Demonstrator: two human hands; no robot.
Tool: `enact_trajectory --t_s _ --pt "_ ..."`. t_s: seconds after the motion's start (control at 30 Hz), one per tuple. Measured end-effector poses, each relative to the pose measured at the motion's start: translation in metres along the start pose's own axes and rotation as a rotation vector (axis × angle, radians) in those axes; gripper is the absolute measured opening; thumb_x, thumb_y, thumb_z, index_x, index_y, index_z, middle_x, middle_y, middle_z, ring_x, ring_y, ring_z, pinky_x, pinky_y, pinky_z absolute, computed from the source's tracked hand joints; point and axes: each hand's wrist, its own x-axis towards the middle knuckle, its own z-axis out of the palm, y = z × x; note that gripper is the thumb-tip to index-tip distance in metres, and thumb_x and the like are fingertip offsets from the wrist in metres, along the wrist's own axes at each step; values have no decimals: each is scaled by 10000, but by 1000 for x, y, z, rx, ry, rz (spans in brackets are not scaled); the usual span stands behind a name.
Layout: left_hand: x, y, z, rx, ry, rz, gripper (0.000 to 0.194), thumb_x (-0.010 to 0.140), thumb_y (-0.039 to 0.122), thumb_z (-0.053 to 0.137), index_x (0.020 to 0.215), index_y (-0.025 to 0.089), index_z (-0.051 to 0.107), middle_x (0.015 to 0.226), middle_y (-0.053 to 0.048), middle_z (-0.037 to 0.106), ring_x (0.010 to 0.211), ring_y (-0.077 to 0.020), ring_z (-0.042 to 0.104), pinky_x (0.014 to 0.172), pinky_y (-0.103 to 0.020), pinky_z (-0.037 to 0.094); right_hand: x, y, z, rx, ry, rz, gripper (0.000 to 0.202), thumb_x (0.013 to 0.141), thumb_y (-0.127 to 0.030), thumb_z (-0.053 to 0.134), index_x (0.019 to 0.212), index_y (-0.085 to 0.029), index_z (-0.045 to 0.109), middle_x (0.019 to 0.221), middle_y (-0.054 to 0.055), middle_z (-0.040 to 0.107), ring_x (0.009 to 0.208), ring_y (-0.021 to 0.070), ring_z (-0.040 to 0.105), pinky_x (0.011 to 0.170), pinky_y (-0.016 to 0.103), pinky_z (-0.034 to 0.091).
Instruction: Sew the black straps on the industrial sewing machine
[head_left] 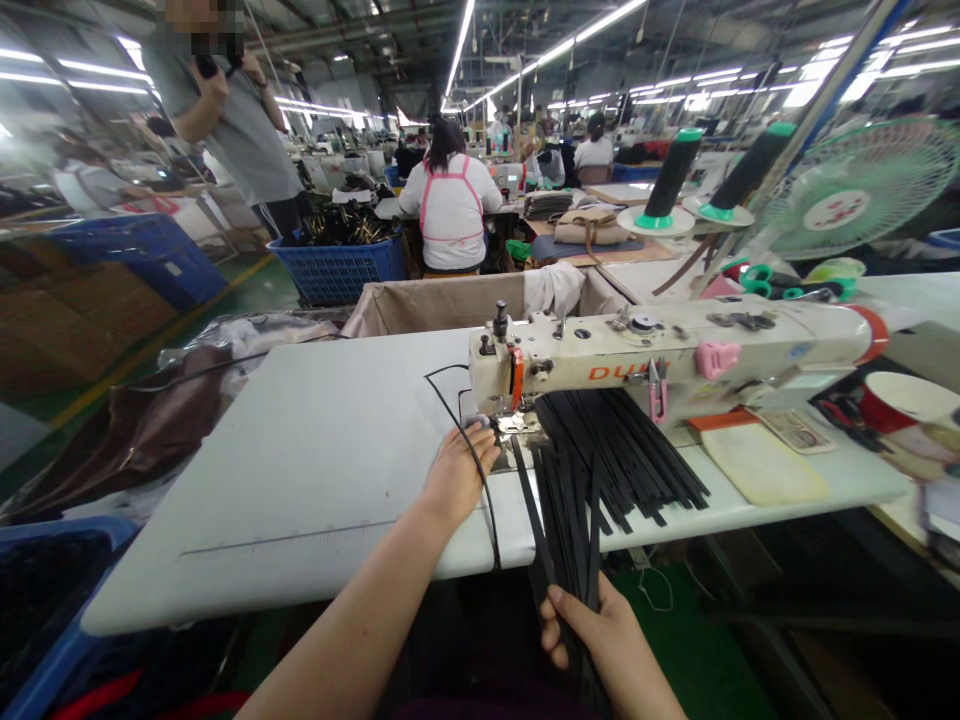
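A white sewing machine [570, 350] stands on its worktable. My left hand [456, 470] lies on the bed just left of the presser foot [517, 422], fingers stretched out and close to the needle area. A thin black cord [486, 485] loops over the back of this hand and hangs past the table's front edge. Below that edge, my right hand [585, 625] is closed around several flat black strips [574, 520]. One strip [527, 500] runs from there up to the presser foot. More black strips [622, 450] lie in a bundle under the machine arm.
Right of the bundle lies a yellowish pad [757, 460]. Two black thread cones [671, 175] and a fan [855, 190] stand behind the machine. A fabric-lined bin [435, 300] adjoins the table's back edge. Beyond are a blue basket [337, 265], a seated person [450, 215] and a standing person [240, 130].
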Motion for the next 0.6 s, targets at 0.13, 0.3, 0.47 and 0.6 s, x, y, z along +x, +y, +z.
enact_trajectory --t_s 0.13,0.3,0.47,0.6 --pt "0 1 -1 5 1 14 227 1018 251 570 1153 221 750 1218 -85 770 1280 -266 651 1171 -526 472 2 0 1 -16 -5 -9 646 562 -719 878 801 -199 578 638 6 704 424 127 604 391 236 438" --pt "0 2 -2 35 2 30 239 1025 249 546 1162 220 740 1234 -91 762 1266 -270 658 1155 -529 485 0 -5 2 -49 -26 -8 614 595 -708 866 777 -198 578 632 10 695 434 128 605 396 234 425" --pt "1 1 -1 58 -17 27 251 1025 251 532 1183 216 724 1258 -92 751 1274 -270 651 1162 -520 481 4 -2 3 -62 -18 -13 617 586 -723 853 773 -201 583 638 19 698 423 130 593 381 237 404" --pt "2 8 -8 42 25 4 250 1016 259 531 1207 223 688 1292 -98 721 1289 -276 627 1169 -518 468 2 -7 7 -67 -25 -7 589 594 -700 857 766 -212 576 639 20 700 424 134 592 380 240 402"
